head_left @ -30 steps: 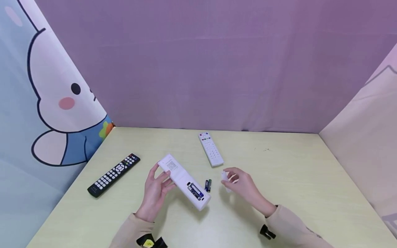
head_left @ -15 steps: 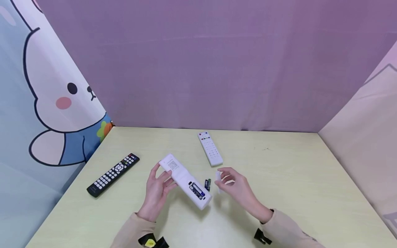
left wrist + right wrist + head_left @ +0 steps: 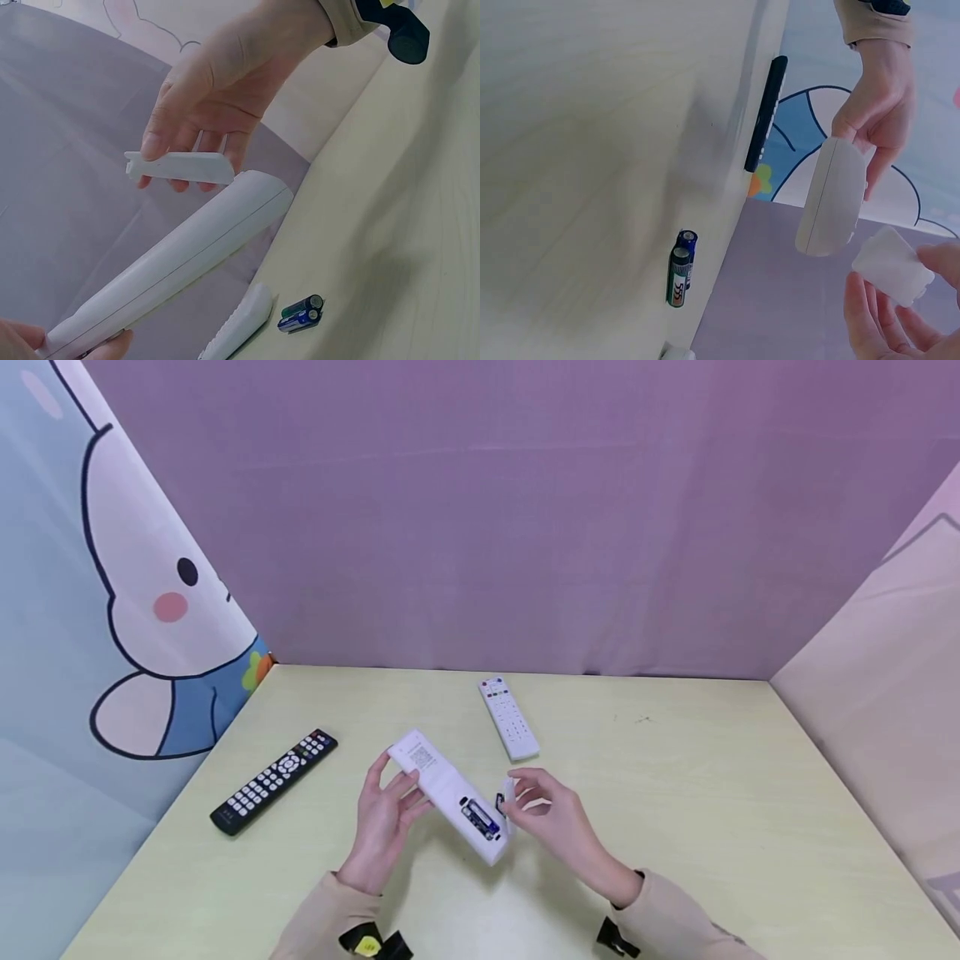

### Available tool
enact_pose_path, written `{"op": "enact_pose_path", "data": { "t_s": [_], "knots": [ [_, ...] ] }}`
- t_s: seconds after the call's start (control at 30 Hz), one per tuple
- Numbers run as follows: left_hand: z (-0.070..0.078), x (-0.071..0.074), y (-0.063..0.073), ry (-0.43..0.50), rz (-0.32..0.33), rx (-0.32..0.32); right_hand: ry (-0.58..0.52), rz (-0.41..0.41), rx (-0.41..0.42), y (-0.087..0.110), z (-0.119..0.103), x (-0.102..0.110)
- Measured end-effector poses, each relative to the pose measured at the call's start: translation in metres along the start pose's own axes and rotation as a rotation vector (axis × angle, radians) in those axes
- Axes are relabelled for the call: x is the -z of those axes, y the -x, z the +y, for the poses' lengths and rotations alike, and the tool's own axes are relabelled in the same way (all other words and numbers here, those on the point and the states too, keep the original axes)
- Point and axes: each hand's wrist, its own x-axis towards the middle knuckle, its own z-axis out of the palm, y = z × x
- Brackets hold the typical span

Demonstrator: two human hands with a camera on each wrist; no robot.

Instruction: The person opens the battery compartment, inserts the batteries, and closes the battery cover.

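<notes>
My left hand (image 3: pixel 378 835) grips a white remote control (image 3: pixel 442 789) near its far end, back side up and raised above the table. Batteries show in its uncovered battery compartment (image 3: pixel 480 818) at the near right end. My right hand (image 3: pixel 558 827) pinches a small white battery cover (image 3: pixel 184 166) between thumb and fingers. In the left wrist view, the cover's end overlaps the remote's tip. Two loose batteries (image 3: pixel 679 270), one green and one blue, lie side by side on the table below; the head view has them mostly hidden behind the cover and remote.
A second white remote (image 3: pixel 510 718) lies buttons up beyond the hands. On the left rests a black remote (image 3: pixel 273 783), placed diagonally. The pale table (image 3: pixel 712 793) meets a purple curtain (image 3: pixel 465 527) at its back edge.
My right hand has moved left with the battery cover, bringing it from right of the loose batteries to the remote's compartment end. The left hand and its remote have barely shifted.
</notes>
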Motion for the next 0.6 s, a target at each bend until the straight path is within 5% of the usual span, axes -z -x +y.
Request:
{"op": "enact_pose_path", "data": {
  "t_s": [0.3, 0.6],
  "knots": [
    [-0.0011, -0.0018, 0.0006, 0.0, 0.007, -0.007, -0.051, -0.021, 0.054, 0.0031, -0.006, -0.0055],
    [-0.0011, -0.005, 0.0021, 0.008, 0.016, -0.006, 0.036, -0.049, 0.198, 0.0044, 0.0004, -0.0098]
  ]
}}
